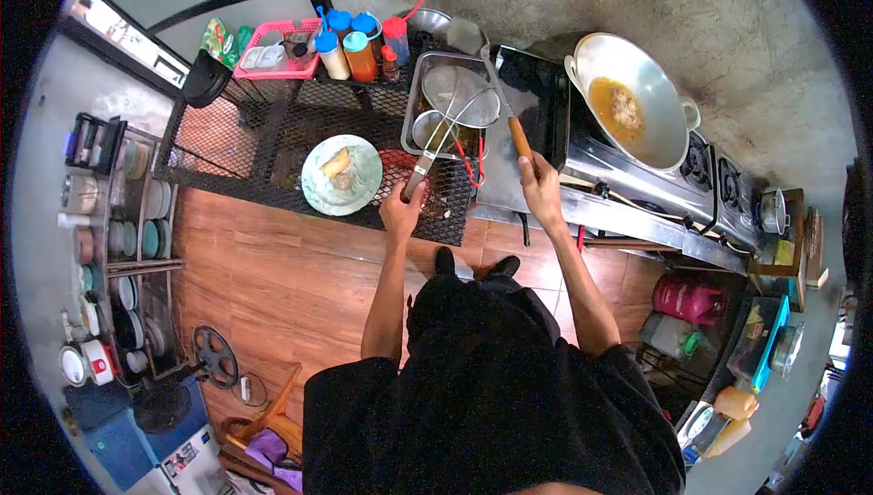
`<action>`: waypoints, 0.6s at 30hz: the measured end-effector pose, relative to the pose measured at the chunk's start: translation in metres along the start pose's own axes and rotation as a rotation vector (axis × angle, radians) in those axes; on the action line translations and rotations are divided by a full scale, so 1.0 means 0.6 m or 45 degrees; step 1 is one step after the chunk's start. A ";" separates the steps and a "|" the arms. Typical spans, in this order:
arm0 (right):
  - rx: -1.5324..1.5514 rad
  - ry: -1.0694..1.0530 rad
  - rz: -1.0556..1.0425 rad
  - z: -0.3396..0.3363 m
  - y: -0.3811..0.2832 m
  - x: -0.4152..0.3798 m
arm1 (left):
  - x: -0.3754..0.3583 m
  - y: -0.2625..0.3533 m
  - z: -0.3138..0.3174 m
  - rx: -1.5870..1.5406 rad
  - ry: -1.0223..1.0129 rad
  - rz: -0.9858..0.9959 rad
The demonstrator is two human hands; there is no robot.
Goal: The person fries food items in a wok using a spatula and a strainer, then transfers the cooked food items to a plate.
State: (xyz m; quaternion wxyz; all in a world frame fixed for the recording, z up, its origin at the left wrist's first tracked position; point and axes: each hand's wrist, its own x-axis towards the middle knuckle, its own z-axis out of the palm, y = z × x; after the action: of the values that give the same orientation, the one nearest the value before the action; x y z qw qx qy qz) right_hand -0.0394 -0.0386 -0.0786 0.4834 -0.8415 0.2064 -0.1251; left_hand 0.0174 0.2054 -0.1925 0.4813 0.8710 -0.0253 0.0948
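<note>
My left hand [401, 210] is closed on the handle of a wire strainer [462, 95], whose round mesh is over a rectangular metal tray [415, 86]. My right hand [541, 188] is wrapped round the wooden handle of a long metal spatula [500, 88]; its far end is near the wall, above the tray. Left of my left hand, a pale green plate [316, 188] with a golden-brown piece of food [336, 165] rests on the black mesh table [273, 145]. On the stove at the right, a large wok [659, 100] holds oil and a frying piece [625, 109].
Sauce bottles [360, 57] and a pink basket [277, 51] line the table's back. The steel stove [627, 188] runs along the right wall. A dish rack [145, 250] is at the left, and a pink gas cylinder [688, 300] is at the lower right.
</note>
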 end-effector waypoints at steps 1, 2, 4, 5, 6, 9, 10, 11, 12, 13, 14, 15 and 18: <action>-0.011 -0.012 -0.027 0.002 0.003 -0.001 | 0.002 0.006 -0.004 -0.001 -0.004 0.008; -0.010 -0.003 -0.024 0.003 0.008 -0.001 | 0.003 0.021 -0.013 -0.047 -0.029 -0.065; -0.120 -0.039 -0.031 0.007 0.020 -0.003 | 0.000 0.019 -0.014 -0.090 -0.069 -0.132; -0.031 -0.019 0.006 0.007 0.011 -0.006 | 0.001 -0.003 -0.008 0.008 -0.068 -0.095; -0.026 -0.005 0.009 0.007 0.012 -0.004 | 0.005 -0.015 -0.004 0.103 -0.064 -0.056; -0.044 -0.084 0.009 0.004 0.020 -0.003 | 0.003 -0.027 0.006 0.028 -0.017 -0.008; -0.036 -0.072 0.017 0.007 0.022 -0.010 | 0.005 -0.028 0.005 -0.016 0.012 0.013; 0.031 -0.001 0.023 0.010 0.020 -0.014 | 0.008 -0.027 0.004 -0.015 0.007 0.026; 0.093 0.067 0.026 0.010 0.018 -0.015 | 0.009 -0.025 0.004 -0.068 -0.010 0.009; 0.131 0.109 0.004 0.009 0.017 -0.018 | 0.006 -0.024 0.004 -0.118 -0.030 -0.015; 0.133 0.114 0.012 0.007 0.025 -0.018 | 0.005 -0.018 0.002 -0.115 -0.039 -0.013; 0.107 0.049 0.031 0.005 0.033 -0.015 | 0.005 -0.013 0.000 -0.189 -0.060 -0.053; -0.075 0.038 0.026 -0.001 0.029 -0.027 | 0.004 -0.006 0.001 -0.232 -0.072 -0.101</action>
State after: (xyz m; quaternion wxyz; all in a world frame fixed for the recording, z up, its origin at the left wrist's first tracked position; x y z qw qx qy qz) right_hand -0.0580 -0.0393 -0.0934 0.4566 -0.8512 0.2258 -0.1266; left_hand 0.0203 0.2068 -0.1957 0.5610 0.8263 -0.0128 0.0484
